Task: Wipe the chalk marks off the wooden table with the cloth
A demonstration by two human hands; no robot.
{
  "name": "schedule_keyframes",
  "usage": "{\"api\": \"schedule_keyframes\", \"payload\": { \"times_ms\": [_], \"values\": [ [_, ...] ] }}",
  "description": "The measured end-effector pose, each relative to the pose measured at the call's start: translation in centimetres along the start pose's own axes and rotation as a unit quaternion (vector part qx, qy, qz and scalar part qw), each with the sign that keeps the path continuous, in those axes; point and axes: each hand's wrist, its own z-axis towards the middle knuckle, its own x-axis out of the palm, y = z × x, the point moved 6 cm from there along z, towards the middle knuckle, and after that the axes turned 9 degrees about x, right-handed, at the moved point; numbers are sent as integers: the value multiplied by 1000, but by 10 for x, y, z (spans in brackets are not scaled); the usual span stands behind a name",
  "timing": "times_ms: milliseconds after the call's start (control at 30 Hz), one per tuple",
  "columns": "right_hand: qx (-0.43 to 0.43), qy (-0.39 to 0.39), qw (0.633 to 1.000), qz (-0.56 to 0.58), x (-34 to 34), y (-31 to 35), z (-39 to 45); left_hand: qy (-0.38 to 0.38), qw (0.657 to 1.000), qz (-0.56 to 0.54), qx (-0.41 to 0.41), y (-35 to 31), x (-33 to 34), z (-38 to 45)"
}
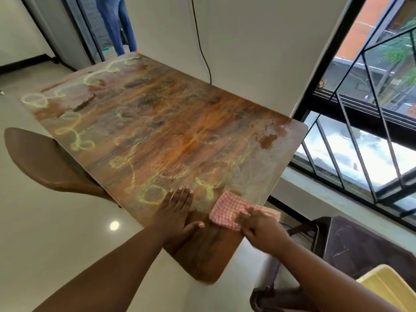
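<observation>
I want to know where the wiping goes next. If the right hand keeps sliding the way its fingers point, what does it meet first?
The right hand presses the cloth, fingers pointing up-left. Straight on, it would probably first meet the yellow chalk loop just beyond the cloth's far edge.

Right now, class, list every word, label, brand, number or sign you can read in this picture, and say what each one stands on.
None can be read.
The yellow chalk marks on the wooden table are loops and scribbles, not letters or numbers.
The checked cloth under the right hand carries no label or print that shows.
</observation>
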Motion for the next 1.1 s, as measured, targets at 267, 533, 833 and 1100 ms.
{"api": "schedule_keyframes", "payload": {
  "times_ms": [267,533,833,1100],
  "values": [
    [-23,5,1000,15,27,55,25,-5,1000,-13,-18,-8,-1,1],
    [-65,13,997,-36,-8,-4,12,-6,1000,-17,-6,7,-4,38],
    [3,43,999,-30,25,27,30,-15,999,-18,46,12,-20,75],
    [102,27,994,-42,-24,-38,37,-12,998,-20,53,13,-17,83]
  ]
}}
